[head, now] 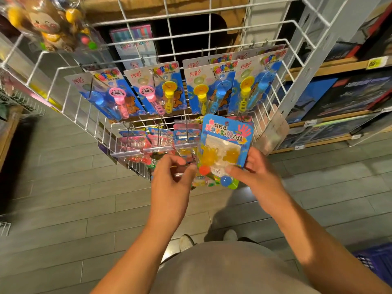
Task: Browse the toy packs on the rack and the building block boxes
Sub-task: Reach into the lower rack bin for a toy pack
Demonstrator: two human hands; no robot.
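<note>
My right hand (255, 169) pinches the lower right edge of a blue toy pack (227, 143) with yellow sticky hands and coloured balls, held up in front of the white wire rack (169, 49). My left hand (174, 172) is beside the pack's lower left corner, fingers curled, and seems to pinch something small and clear among the packs on the lower hooks (161, 141); I cannot tell what. A row of blue bubble-wand packs (161, 90) hangs above. Dark building block boxes (347, 96) stand on wooden shelves at the right.
A monkey toy in clear wrap (48, 24) hangs at the top left. A yellow price tag (376, 63) sits on the shelf edge. Grey floor planks (63, 198) run below, with my shoes by my feet and a blue crate (375, 266) at the bottom right.
</note>
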